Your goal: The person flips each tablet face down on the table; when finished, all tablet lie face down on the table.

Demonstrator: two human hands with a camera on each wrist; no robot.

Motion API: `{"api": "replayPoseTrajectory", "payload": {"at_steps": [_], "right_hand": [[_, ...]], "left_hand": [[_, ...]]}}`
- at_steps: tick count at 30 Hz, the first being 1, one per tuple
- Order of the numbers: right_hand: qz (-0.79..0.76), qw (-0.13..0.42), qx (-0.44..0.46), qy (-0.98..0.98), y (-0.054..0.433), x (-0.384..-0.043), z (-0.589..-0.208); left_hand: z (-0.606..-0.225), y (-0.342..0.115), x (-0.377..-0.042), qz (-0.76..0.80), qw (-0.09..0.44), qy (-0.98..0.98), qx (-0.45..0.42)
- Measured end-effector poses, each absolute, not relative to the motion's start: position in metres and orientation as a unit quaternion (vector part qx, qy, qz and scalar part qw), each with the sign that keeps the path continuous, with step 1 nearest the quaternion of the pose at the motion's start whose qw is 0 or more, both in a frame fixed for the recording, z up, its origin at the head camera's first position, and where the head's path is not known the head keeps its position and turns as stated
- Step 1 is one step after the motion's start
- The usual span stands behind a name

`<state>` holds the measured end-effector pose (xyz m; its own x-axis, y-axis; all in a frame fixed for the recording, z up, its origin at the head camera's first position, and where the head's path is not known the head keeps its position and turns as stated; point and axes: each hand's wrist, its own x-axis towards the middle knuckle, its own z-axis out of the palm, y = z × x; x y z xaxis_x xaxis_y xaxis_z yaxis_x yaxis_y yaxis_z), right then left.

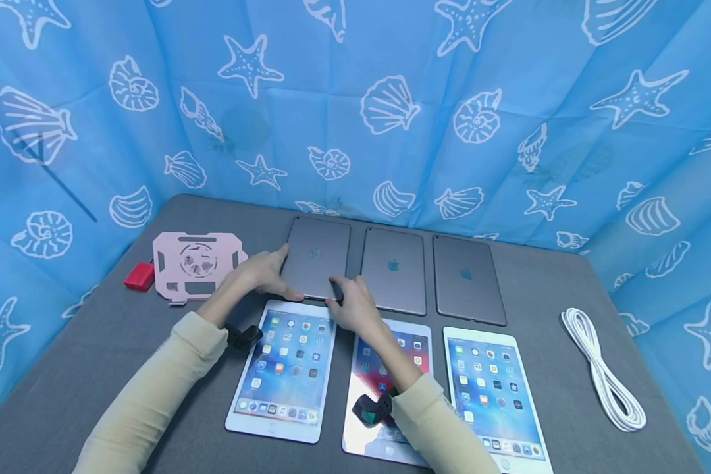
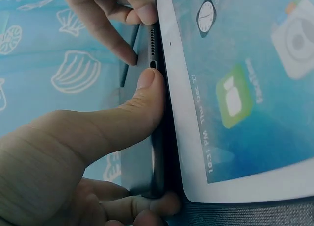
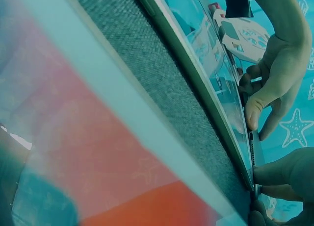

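Note:
A dark grey tablet (image 1: 318,257) lies face down at the left of the back row, its near edge touched by both hands. My left hand (image 1: 264,271) holds its near left corner, with the thumb on the bottom edge beside the charging port and fingers at the side. At the near right corner, my right hand (image 1: 355,306) pinches the edge between thumb and finger, as the right wrist view shows. Just in front lies a white tablet (image 1: 284,368), screen lit. My right forearm crosses over a second white tablet (image 1: 364,395) with a reddish screen.
Two more grey tablets, one in the middle (image 1: 394,273) and one at right (image 1: 468,280), continue the back row. A third white tablet (image 1: 492,388) lies front right, near a coiled white cable (image 1: 601,372). At left are a pink plastic case (image 1: 168,263) and a red box (image 1: 139,276).

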<state>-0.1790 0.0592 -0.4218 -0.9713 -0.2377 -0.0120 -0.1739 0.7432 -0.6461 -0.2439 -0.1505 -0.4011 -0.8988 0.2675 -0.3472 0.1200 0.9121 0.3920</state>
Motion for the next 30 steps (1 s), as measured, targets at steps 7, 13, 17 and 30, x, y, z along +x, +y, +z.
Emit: {"api": "replayPoseTrajectory", "payload": {"at_steps": [7,13,17,30], "right_hand": [[-0.336,0.051,-0.108,0.934,0.0607,-0.1786,-0.4227],[-0.338,0.053,-0.112,0.933,0.0615,-0.1787,-0.4234],[-0.334,0.051,-0.114,0.934,0.0622,-0.1797,-0.4239],[-0.340,0.051,-0.134,0.930,0.0653,-0.1776,-0.4243]], "left_hand": [[-0.4032,-0.1475,-0.2474,0.165,0.203,0.959,0.110],[-0.4075,-0.1492,-0.2508,0.157,0.204,0.959,0.120],[-0.4064,-0.1497,-0.2520,0.161,0.209,0.957,0.119],[-0.4089,-0.1522,-0.2524,0.172,0.198,0.958,0.121]]}}
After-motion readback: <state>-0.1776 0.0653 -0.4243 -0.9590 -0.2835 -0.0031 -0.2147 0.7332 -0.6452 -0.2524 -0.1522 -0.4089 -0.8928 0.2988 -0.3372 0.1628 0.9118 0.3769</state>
